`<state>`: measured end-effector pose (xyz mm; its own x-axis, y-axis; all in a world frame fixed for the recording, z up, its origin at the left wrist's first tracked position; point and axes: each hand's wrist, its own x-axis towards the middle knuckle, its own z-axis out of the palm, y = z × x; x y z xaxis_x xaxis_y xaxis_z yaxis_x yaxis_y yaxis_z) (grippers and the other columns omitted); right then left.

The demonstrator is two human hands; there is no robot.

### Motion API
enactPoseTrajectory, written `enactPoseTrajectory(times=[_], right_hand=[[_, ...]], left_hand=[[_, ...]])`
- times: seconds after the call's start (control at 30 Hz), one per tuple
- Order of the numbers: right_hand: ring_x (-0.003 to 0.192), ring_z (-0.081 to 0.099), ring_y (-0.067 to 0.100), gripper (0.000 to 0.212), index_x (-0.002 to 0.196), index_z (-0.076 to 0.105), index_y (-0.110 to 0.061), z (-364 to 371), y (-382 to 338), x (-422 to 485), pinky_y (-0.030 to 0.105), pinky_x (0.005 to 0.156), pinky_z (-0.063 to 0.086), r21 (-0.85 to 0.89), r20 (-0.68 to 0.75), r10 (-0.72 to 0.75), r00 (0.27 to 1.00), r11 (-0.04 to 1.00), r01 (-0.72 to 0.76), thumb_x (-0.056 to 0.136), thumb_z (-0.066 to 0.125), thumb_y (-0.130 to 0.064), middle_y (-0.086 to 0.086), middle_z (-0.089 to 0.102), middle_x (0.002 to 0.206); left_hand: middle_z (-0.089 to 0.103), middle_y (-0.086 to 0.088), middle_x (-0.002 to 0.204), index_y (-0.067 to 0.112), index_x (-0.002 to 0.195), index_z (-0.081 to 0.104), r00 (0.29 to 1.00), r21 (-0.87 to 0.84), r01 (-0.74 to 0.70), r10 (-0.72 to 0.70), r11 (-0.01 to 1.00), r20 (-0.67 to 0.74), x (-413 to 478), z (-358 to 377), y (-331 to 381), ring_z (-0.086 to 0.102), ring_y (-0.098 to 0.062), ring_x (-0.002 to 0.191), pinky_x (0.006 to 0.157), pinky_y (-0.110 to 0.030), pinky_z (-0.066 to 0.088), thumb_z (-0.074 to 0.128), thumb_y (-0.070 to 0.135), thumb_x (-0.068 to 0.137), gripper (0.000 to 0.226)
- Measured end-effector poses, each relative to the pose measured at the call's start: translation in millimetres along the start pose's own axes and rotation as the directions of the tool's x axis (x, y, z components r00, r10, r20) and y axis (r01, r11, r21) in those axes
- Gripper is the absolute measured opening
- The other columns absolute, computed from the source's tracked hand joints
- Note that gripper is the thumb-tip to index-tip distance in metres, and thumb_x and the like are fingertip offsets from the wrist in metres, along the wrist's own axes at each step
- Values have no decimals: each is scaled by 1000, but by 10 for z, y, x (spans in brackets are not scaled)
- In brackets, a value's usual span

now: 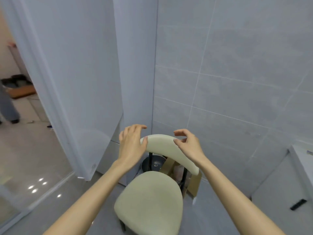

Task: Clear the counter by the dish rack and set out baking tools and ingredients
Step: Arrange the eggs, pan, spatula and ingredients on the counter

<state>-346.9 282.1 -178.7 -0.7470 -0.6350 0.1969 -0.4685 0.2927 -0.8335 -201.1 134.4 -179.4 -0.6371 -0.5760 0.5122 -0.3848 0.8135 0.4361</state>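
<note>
A cream padded chair (149, 197) is standing in a corner, its curved backrest (167, 148) lying toward the grey tiled wall (237, 73). Behind it, a metal pot (155, 162) and a cardboard box (194, 185) are sitting on the floor. Someone in grey trousers (7, 106) is standing beyond the white door (76, 73).

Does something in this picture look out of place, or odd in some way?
Yes. A lidded metal pot and a cardboard box seem to stand on the floor, squeezed into the tiled corner behind the chair. That is an odd place for cookware. Nothing looks spilled or broken.
</note>
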Motion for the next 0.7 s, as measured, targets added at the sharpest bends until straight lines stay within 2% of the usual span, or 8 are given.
enactPoseTrajectory(times=[0.07, 0.13, 0.23, 0.33, 0.43, 0.53, 0.6, 0.7], right_hand=[[82, 58, 2, 27, 117, 59, -21, 226, -56, 280, 22, 79, 43, 3, 32, -19, 999, 1000, 19, 90, 59, -15, -11, 61, 114], [80, 57, 0, 27, 117, 60, -21, 397, -116, 478, 20, 79, 43, 24, 49, -25, 998, 999, 24, 90, 59, -14, -11, 60, 114], [76, 58, 2, 26, 116, 60, -20, 679, -186, 778, 16, 76, 42, 53, 87, -40, 995, 998, 36, 90, 59, -14, -12, 61, 112], [71, 56, 0, 26, 114, 61, -19, 978, -247, 1059, 12, 71, 41, 75, 111, -53, 992, 996, 44, 89, 59, -12, -11, 62, 112], [67, 54, -3, 27, 115, 61, -17, 1240, -311, 1256, 6, 69, 39, 99, 113, -48, 992, 994, 36, 89, 58, -10, -13, 62, 110], [69, 53, -2, 28, 115, 61, -17, 1482, -384, 1376, 4, 68, 39, 109, 125, -67, 990, 993, 53, 88, 56, -9, -11, 61, 110], [70, 54, 0, 28, 114, 61, -17, 1675, -448, 1474, 7, 69, 39, 104, 137, -70, 988, 993, 56, 88, 57, -8, -9, 62, 113], [74, 54, -1, 29, 115, 61, -17, 1951, -565, 1608, 4, 68, 39, 86, 143, -83, 986, 994, 71, 87, 57, -9, -8, 62, 115]], left_hand=[[45, 4, 141, 24, 129, 51, 1000, 136, 29, -28, 990, -11, 160, 17, -271, 24, -22, 141, 112, -54, -12, 55, 25, 90, 39], [40, 0, 148, 22, 130, 53, 999, 259, 34, -42, 965, 23, 265, 11, -488, 12, -29, 146, 103, -60, -24, 60, 21, 86, 44], [35, -6, 152, 19, 131, 54, 995, 367, 65, -87, 928, 44, 402, -3, -757, 6, -38, 146, 100, -65, -23, 64, 15, 81, 51], [31, -9, 154, 16, 134, 52, 993, 398, 83, -107, 914, 39, 498, 46, -969, 3, -44, 144, 103, -60, -25, 65, 9, 80, 55], [30, -8, 154, 18, 134, 52, 990, 426, 105, -133, 898, 36, 573, 71, -1105, 4, -44, 144, 100, -56, -30, 65, 10, 79, 58], [23, -5, 157, 22, 137, 49, 988, 431, 130, -153, 893, 17, 681, 42, -1269, -2, -39, 145, 93, -59, -35, 63, 12, 81, 59], [18, -4, 159, 25, 139, 47, 986, 436, 152, -168, 887, -2, 763, -1, -1455, -5, -35, 146, 91, -66, -30, 64, 14, 81, 62], [13, -3, 159, 27, 139, 45, 985, 439, 167, -173, 883, -27, 851, -100, -1757, -4, -27, 147, 92, -74, -16, 67, 16, 79, 65]])
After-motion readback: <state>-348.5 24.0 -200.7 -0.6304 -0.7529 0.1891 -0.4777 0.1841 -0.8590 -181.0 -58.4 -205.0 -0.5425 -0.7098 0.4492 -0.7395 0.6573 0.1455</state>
